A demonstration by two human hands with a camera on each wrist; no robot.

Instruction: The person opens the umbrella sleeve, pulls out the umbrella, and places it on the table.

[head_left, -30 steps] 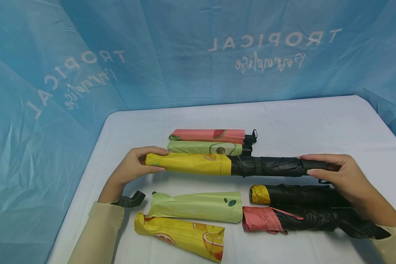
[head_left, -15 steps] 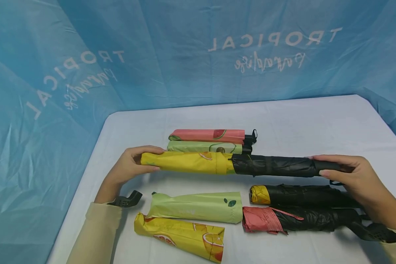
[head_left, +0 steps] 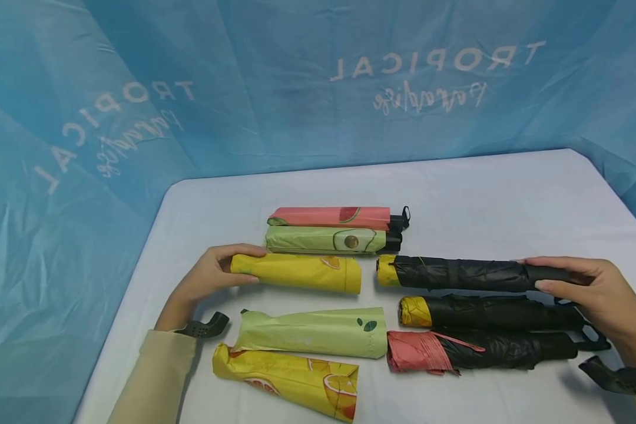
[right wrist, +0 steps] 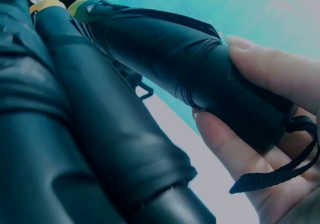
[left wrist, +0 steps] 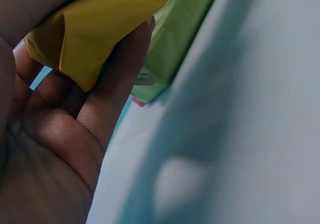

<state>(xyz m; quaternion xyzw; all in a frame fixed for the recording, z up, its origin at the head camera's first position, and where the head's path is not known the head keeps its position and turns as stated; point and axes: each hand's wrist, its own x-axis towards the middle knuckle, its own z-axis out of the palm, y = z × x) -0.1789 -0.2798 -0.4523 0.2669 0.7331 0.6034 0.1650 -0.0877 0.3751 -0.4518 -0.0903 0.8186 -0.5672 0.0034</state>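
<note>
My left hand (head_left: 204,285) pinches the closed end of a yellow umbrella sleeve (head_left: 299,272) printed with an orange slice; thumb and fingers lie on either side of its fabric (left wrist: 107,26). Across a small gap to the right lies a folded black umbrella (head_left: 471,274) with a yellow end facing the sleeve's mouth. My right hand (head_left: 601,294) grips this umbrella by its black handle (right wrist: 250,101), and a wrist strap (right wrist: 270,179) hangs beside the palm. Sleeve and umbrella are apart, roughly in line.
Behind them lie two sleeved umbrellas, one pink (head_left: 318,217) and one green (head_left: 302,238). In front are a green sleeve (head_left: 312,333), a yellow citrus sleeve (head_left: 291,377), a yellow-ended black umbrella (head_left: 498,312) and a pink-ended one (head_left: 509,349). A blue curtain (head_left: 297,118) surrounds the white table (head_left: 482,200).
The black umbrella has come out of the yellow sleeve as my right hand moved right with it. Both pieces have shifted slightly toward me, uncovering the green sleeved umbrella behind.
</note>
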